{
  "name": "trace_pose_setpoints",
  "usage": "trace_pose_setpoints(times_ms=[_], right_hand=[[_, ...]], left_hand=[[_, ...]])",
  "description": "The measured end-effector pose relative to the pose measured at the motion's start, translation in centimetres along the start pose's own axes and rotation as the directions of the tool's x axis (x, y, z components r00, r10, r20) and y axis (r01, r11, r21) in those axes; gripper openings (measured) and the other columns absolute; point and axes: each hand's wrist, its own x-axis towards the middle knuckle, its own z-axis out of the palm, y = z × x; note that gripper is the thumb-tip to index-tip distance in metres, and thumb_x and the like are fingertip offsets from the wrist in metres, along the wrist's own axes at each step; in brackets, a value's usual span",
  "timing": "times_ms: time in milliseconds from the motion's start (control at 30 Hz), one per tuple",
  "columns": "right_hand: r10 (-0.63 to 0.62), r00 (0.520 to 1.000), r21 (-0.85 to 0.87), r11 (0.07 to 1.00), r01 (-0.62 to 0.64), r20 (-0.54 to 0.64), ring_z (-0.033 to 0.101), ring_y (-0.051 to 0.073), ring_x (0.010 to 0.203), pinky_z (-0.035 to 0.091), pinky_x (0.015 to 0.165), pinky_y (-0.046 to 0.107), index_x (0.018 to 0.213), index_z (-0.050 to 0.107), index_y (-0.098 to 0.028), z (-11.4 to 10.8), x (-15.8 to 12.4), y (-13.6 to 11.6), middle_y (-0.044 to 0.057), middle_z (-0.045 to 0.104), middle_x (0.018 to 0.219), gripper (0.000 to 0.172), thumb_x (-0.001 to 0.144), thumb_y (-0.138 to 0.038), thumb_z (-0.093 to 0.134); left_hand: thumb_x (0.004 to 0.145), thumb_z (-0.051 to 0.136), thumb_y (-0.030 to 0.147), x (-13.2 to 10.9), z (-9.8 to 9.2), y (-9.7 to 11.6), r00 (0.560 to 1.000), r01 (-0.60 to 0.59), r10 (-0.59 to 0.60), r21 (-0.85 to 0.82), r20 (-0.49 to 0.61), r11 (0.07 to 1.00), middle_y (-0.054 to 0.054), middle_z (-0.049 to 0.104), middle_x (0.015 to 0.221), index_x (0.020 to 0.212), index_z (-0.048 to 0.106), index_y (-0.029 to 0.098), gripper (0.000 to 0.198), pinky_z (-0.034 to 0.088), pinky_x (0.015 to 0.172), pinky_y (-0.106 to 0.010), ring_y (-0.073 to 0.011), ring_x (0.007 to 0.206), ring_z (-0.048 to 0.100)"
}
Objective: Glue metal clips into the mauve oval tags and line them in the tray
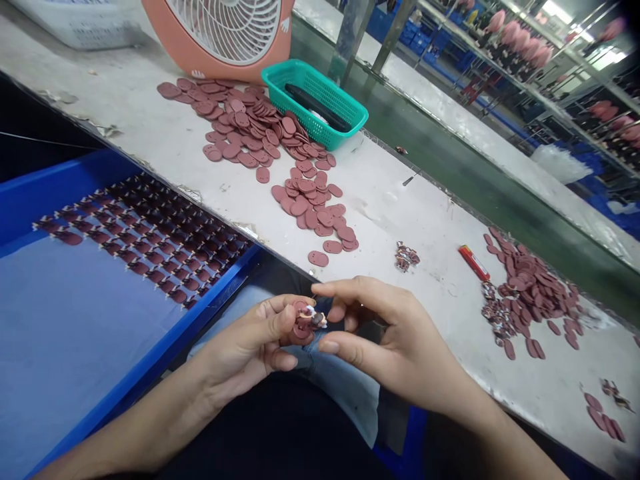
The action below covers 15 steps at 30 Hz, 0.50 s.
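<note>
A small painted figurine on a reddish-brown oval base is pinched between the thumb and fingers of my left hand, above my lap. Just to its right, my right hand has its thumb and forefinger apart, with nothing visible between them. Its curled fingers are partly hidden. Loose oval bases lie in a spread pile on the worktable in front of me. A little cluster of figurines sits on the tabletop beyond my right hand.
At left, a blue tray holds rows of figurines on bases. A green basket with a black object stands beside an orange fan. Further right are a red tube-like packet, more bases and figurines.
</note>
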Motion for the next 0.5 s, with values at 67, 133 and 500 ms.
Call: trace_pose_setpoints(times_ms=[67, 133, 500], right_hand=[[-0.014, 1.000, -0.010, 1.000, 0.014, -0.012, 0.063, 0.010, 0.075, 0.052, 0.068, 0.021, 0.114, 0.074, -0.024, 0.1, 0.0, 0.2, -0.001, 0.070, 0.087, 0.025, 0.090, -0.030, 0.076], [-0.037, 0.999, -0.010, 0.999, 0.037, -0.028, 0.063, 0.010, 0.072, 0.051, 0.067, 0.021, 0.104, 0.076, -0.023, 0.3, 0.0, 0.3, -0.001, 0.071, 0.083, 0.013, 0.092, -0.026, 0.073], [-0.063, 0.995, 0.051, 0.996, 0.067, -0.075, 0.063, 0.010, 0.066, 0.049, 0.062, 0.022, 0.088, 0.078, -0.020, 1.3, 0.4, 0.3, 0.000, 0.071, 0.074, 0.004, 0.090, -0.022, 0.075]], left_hand=[[0.055, 0.098, 0.043, -0.1, 0.2, 0.1, 1.000, 0.015, -0.015, 0.000, -0.005, 1.000, -0.001, 0.071, 0.072, 0.085, 0.083, 0.018, 0.041, 0.053, 0.044, -0.010, -0.0084, 0.061, 0.064], [0.053, 0.099, 0.042, -0.1, 0.3, 0.2, 1.000, 0.028, -0.028, -0.004, -0.008, 1.000, 0.000, 0.069, 0.068, 0.080, 0.083, 0.019, 0.040, 0.053, 0.043, -0.010, -0.0078, 0.058, 0.063], [0.038, 0.104, 0.035, -0.1, 0.6, 0.1, 0.985, 0.038, -0.052, -0.087, -0.162, 0.996, 0.002, 0.070, 0.060, 0.074, 0.082, 0.018, 0.045, 0.055, 0.042, -0.012, -0.0066, 0.050, 0.062]])
